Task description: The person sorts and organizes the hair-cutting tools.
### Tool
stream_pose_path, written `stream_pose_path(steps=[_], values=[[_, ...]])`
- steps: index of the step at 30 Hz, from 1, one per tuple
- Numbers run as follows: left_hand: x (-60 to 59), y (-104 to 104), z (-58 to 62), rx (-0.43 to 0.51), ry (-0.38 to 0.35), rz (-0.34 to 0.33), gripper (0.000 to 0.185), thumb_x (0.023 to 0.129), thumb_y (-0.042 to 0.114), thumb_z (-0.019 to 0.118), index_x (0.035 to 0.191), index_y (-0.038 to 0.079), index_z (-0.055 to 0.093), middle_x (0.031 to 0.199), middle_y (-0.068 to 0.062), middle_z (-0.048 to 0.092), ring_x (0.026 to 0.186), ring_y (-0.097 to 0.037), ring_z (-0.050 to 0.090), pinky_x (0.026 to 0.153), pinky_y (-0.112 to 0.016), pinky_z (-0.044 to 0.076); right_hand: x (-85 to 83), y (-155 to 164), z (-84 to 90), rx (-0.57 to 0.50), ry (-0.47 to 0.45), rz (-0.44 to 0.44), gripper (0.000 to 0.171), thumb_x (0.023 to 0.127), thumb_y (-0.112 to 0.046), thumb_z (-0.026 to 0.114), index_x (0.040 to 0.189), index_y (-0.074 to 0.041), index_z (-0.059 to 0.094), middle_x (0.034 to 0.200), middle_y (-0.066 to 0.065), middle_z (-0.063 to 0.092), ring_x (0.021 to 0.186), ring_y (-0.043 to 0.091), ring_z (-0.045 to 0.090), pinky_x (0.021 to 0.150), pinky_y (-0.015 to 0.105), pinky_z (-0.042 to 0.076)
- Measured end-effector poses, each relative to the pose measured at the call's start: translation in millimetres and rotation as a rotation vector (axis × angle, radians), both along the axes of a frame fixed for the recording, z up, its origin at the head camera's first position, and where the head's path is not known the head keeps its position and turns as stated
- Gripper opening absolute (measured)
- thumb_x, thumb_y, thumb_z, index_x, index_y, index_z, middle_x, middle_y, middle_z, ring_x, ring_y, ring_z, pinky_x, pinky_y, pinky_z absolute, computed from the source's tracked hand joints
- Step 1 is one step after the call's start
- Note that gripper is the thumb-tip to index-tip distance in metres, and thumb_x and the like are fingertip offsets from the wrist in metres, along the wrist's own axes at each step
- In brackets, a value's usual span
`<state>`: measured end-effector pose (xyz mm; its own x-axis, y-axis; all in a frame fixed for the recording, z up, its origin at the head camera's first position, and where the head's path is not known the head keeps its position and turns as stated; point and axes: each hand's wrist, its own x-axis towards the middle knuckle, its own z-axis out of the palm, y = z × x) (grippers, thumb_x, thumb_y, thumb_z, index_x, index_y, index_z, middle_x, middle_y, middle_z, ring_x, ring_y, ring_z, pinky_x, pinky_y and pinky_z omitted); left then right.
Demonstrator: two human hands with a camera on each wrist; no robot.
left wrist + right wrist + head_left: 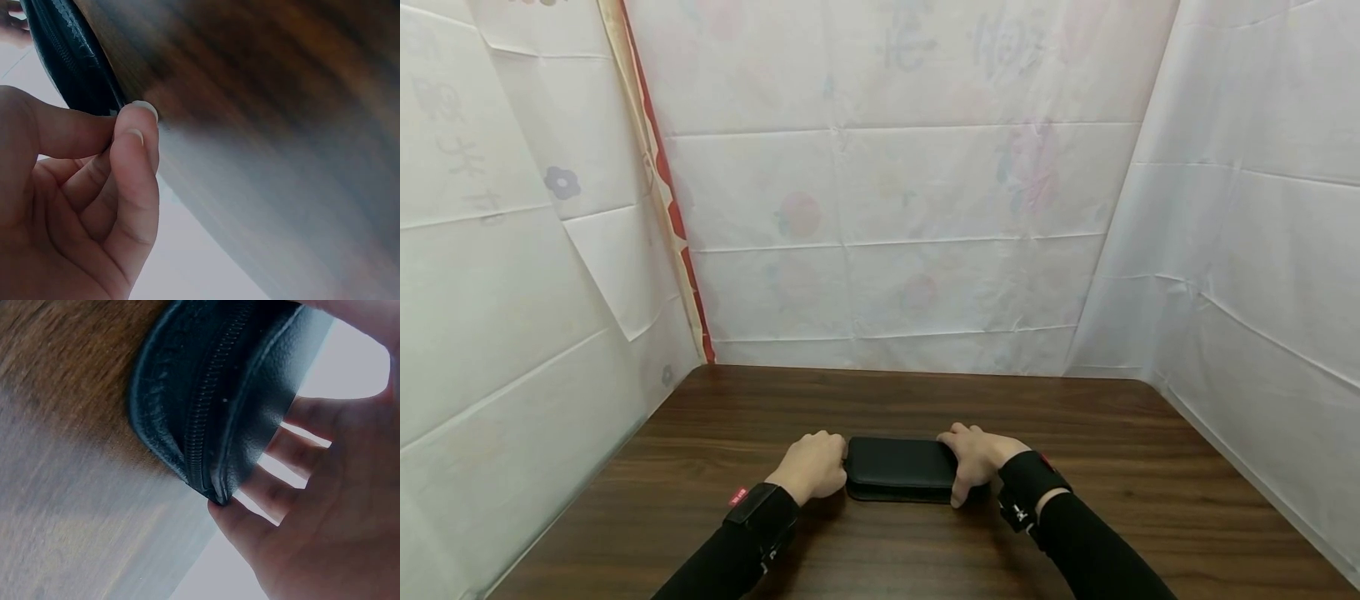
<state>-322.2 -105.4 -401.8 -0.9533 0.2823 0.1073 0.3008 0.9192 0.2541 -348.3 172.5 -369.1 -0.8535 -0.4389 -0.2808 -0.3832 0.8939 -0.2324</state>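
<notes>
A black leather-look zippered case [895, 461] lies flat on the wooden table, long side facing me. At its left end my left hand [811, 467] pinches with thumb and index finger, the other fingers curled in. In the left wrist view, the small part between those fingertips is hidden beside the end of the zipper edge. My right hand [981, 458] holds the right end, fingers over the far edge and thumb at the near edge. The right wrist view shows the zipper teeth [212, 381] meshed along that end, with fingertips [232, 515] against the case's edge.
The brown wood-grain table [880, 554] reaches back to a white sheet [895, 283] with faint prints. More white sheets hang at the left and right sides. A red-and-cream strip [673, 217] runs down the back left corner.
</notes>
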Motion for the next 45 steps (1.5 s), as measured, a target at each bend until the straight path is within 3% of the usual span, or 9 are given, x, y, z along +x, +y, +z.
stream_pose_path(steps=[8,15,27,35,45], values=[[-1.7,1.9,1.3,-0.027,-0.002,0.018,0.013,0.084,0.000,0.064,0.095,0.002,0.070,0.086,-0.007,0.064,0.071,-0.020,0.054,0.067,-0.039,0.049,-0.1,-1.1,-1.0,-0.004,-0.009,0.004,0.093,0.072,-0.025,0.093,0.150,-0.008,0.047,0.141,0.009,0.046,0.126,0.034,0.046,0.099,0.053,0.045],[-2.6,3.0,4.1,-0.037,-0.005,0.020,0.005,0.083,0.001,0.064,0.086,0.005,0.064,0.076,-0.002,0.055,0.068,-0.020,0.048,0.064,-0.038,0.043,0.2,-1.0,-0.6,0.001,-0.008,0.002,0.093,0.072,-0.026,0.092,0.151,-0.008,0.046,0.141,0.009,0.046,0.127,0.033,0.045,0.098,0.053,0.045],[-5.9,2.6,4.9,-0.017,-0.027,0.029,0.020,0.084,0.000,0.064,0.103,-0.001,0.070,0.089,-0.009,0.065,0.072,-0.021,0.051,0.066,-0.040,0.045,1.0,-0.9,-1.3,0.012,0.006,-0.009,0.093,0.071,-0.027,0.094,0.151,-0.010,0.047,0.141,0.007,0.047,0.128,0.033,0.046,0.098,0.053,0.046],[-6.1,2.2,4.8,-0.017,-0.024,0.023,0.023,0.084,-0.001,0.063,0.106,-0.002,0.070,0.093,-0.011,0.067,0.072,-0.021,0.051,0.066,-0.039,0.044,1.3,-1.0,-0.7,0.023,0.008,-0.008,0.094,0.071,-0.025,0.094,0.151,-0.011,0.046,0.143,0.007,0.046,0.129,0.033,0.046,0.098,0.052,0.046],[-6.7,2.1,3.2,-0.016,-0.027,0.015,0.014,0.085,-0.002,0.061,0.096,0.003,0.068,0.080,-0.004,0.058,0.066,-0.020,0.047,0.063,-0.037,0.039,1.2,-1.6,0.2,0.032,0.006,-0.002,0.095,0.071,-0.026,0.094,0.151,-0.011,0.046,0.142,0.007,0.046,0.130,0.034,0.045,0.097,0.052,0.047]])
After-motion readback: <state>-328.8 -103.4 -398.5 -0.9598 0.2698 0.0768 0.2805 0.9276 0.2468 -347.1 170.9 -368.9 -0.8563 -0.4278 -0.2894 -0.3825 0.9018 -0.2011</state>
